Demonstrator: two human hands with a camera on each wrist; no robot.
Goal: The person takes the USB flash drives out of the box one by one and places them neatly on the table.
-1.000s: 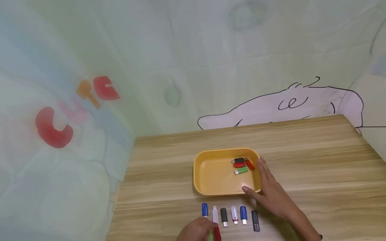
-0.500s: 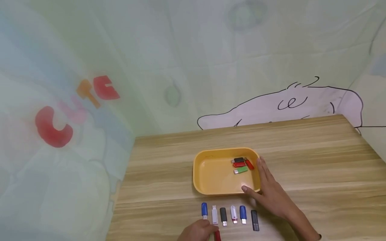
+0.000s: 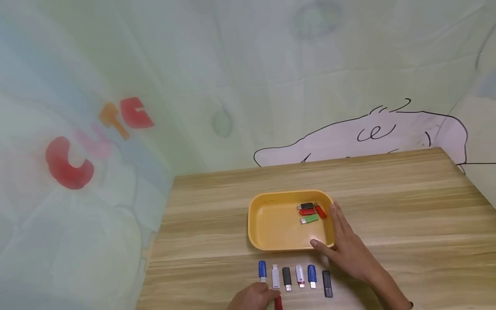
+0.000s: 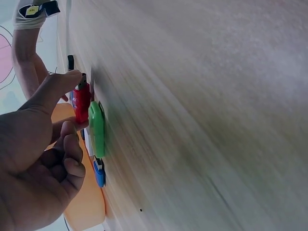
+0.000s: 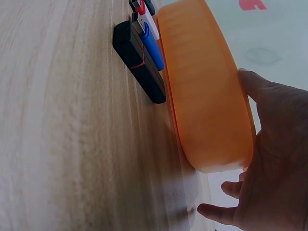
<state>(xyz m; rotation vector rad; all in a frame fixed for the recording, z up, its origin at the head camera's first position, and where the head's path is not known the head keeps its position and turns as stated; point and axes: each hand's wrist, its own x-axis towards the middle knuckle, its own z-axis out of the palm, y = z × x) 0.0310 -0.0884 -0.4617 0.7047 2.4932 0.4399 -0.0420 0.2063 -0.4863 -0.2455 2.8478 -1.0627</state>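
My left hand (image 3: 252, 297) is at the bottom edge of the head view, holding a red USB stick (image 4: 82, 102) between thumb and forefinger; the other fingers curl loosely. Beside it a green USB stick (image 4: 96, 129) lies on the table, mostly covered by the hand in the head view. My right hand (image 3: 350, 249) rests against the right end of a yellow plastic box (image 3: 253, 230), thumb over the near rim and fingers straight along the outside. Inside the box, near its right end, lie a green USB stick (image 3: 309, 219), a black one (image 3: 306, 206) and two red ones (image 3: 308, 212).
A row of USB sticks lies in front of the box: blue (image 3: 262, 269), grey (image 3: 275, 276), black (image 3: 286, 277), white (image 3: 299, 274), another blue (image 3: 311, 274) and a longer black one (image 3: 327, 284). A printed cloth wall (image 3: 217, 99) stands behind the wooden table (image 3: 407, 202).
My left hand has drawn slightly back with the red USB stick, away from the end of the grey one. The right hand and the box have stayed in place.
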